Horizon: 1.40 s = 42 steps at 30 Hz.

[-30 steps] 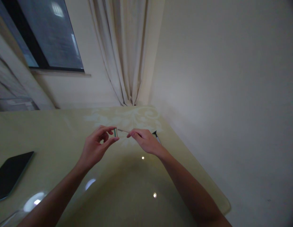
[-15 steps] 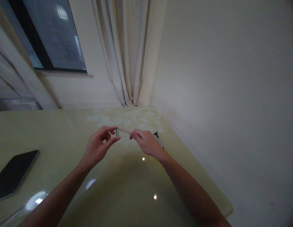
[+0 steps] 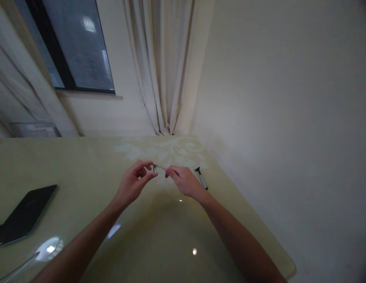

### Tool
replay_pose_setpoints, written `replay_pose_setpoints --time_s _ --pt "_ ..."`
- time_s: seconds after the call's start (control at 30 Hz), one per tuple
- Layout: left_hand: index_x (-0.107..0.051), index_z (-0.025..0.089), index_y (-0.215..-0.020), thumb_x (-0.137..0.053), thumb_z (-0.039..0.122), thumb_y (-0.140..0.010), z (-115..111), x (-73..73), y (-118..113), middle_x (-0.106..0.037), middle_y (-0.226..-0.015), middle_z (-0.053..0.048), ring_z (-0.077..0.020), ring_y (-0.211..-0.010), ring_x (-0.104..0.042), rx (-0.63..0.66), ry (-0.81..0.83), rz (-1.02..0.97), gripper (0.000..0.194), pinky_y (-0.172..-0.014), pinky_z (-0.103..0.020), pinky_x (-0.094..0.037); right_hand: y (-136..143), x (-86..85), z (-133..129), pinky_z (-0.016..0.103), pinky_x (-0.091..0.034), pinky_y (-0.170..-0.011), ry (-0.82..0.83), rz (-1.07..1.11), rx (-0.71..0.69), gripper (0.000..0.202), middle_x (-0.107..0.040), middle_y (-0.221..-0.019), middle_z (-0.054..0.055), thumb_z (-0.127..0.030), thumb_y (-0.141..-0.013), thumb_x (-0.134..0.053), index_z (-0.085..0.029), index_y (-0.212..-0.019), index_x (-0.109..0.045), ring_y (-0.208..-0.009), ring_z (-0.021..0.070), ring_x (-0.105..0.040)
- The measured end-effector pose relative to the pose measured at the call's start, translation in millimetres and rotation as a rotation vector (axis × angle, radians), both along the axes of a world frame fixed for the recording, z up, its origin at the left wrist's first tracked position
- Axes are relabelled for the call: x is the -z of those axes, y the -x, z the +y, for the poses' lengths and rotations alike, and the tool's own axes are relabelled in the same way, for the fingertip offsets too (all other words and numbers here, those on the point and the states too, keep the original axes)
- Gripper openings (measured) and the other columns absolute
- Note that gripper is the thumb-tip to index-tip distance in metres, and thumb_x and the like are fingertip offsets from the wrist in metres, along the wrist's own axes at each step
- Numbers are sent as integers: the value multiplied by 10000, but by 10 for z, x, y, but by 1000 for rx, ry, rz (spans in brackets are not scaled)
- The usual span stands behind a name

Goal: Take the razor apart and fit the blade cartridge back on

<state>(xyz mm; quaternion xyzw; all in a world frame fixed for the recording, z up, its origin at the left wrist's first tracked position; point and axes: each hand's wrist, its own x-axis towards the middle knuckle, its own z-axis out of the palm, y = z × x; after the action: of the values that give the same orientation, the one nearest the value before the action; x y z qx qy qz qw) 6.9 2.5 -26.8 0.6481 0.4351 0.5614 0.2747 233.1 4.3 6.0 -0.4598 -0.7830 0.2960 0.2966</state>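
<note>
My left hand (image 3: 132,181) is closed in a pinch over the table, thumb below and fingertip above. Between them stands a small upright piece, green and shiny (image 3: 154,168); its exact kind is too small to make out. My right hand (image 3: 185,181) is closed around one end of a thin pale stick (image 3: 160,166). The stick's far tip reaches the top of the small piece by my left fingertip, though actual contact is unclear. A razor with a black head and grey handle (image 3: 202,180) lies just right of my right hand.
The glossy pale green table (image 3: 159,243) has its right edge along the wall (image 3: 283,118). A dark tablet (image 3: 26,214) lies at the left. Near the lower left is a thin rod or cable (image 3: 19,269). Curtains (image 3: 162,67) hang behind, beside a window (image 3: 79,47).
The view has shifted slightly, so everything appears a little further right. My hands have come slightly closer together, and less of the stick shows between them. Both grips stay closed.
</note>
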Motion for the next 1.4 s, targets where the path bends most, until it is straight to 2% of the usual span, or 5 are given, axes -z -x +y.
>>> replay_pose_setpoints --time_s 0.23,0.4,0.73,1.0,1.4 --pt "-804 215 -1074 -867 369 -799 11 -7 -48 -666 -862 4 -98 -602 -507 21 6 -42 321 -551 -225 -429 -51 45 32 282 -368 -741 2 51 -41 451 -656 -779 16 -430 -1125 -493 -172 -941 -813 -783 172 -603" --pt "-814 218 -1103 -862 358 -807 42 -25 -75 -674 -884 3 -83 -586 -488 37 13 -74 331 -541 -217 -413 -89 51 72 287 -363 -723 -21 72 29 495 -635 -743 21 -468 -1113 -484 -157 -942 -829 -755 176 -579" --pt "-808 192 -1070 -859 364 -788 203 -136 -379 -690 -878 -7 -85 -589 -508 57 -10 -175 335 -550 -220 -420 -215 -61 122 294 -365 -699 -83 112 39 610 -630 -716 27 -617 -1084 -463 -158 -923 -830 -723 185 -571" --pt "-820 204 -1066 -873 339 -772 205 -108 -262 -685 -871 -1 -82 -574 -502 64 -38 -135 328 -536 -215 -424 -214 -60 113 294 -349 -697 -69 41 88 587 -652 -721 29 -561 -1112 -462 -150 -906 -827 -720 176 -582" --pt "-820 228 -1120 -874 331 -799 202 -84 -186 -665 -898 7 -81 -591 -506 62 -44 -127 341 -544 -215 -431 -238 -36 113 289 -353 -707 -45 49 11 596 -622 -715 15 -580 -1119 -444 -167 -863 -790 -722 172 -576"
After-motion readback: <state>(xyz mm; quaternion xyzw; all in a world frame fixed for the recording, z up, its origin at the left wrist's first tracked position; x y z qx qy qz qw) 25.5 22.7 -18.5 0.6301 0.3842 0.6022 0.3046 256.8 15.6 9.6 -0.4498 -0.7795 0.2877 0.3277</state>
